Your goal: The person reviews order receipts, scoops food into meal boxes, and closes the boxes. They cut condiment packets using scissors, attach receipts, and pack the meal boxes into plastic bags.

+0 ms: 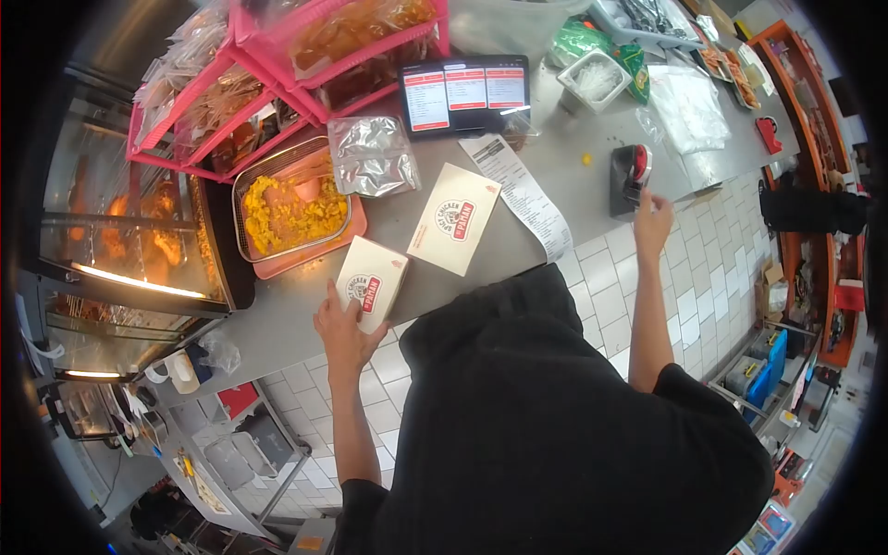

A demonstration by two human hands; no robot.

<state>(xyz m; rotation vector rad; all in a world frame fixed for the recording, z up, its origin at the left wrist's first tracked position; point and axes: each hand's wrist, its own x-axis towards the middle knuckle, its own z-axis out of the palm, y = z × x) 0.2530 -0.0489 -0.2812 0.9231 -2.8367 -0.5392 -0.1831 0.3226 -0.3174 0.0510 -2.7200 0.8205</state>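
1. I have the left hand on the left carton, a cream box lying near the counter's front edge. Its fingers are spread wide over the near end; I can't tell how firmly they press.
2. That carton's lid shows a round mascot logo, the words "SPICY CHICKEN" and a red panel on which I read "PAMAN".
3. Just beside it, up and to the right, lies the right carton, with the same print and small red lettering along one end that I can't read.
4. I have the right hand at the near end of the black tape dispenser, which carries a red-centred roll. The fingers are drawn in narrow; I can't tell whether they pinch any tape.
5. A long printed receipt runs beside the right carton, its text too small for me to read.
6. Behind the cartons, the tablet displays three white columns with red bars, also too small to read.
7. To the left I see a silver foil packet and a wire-rimmed tray of yellow food, set on a pink tray.
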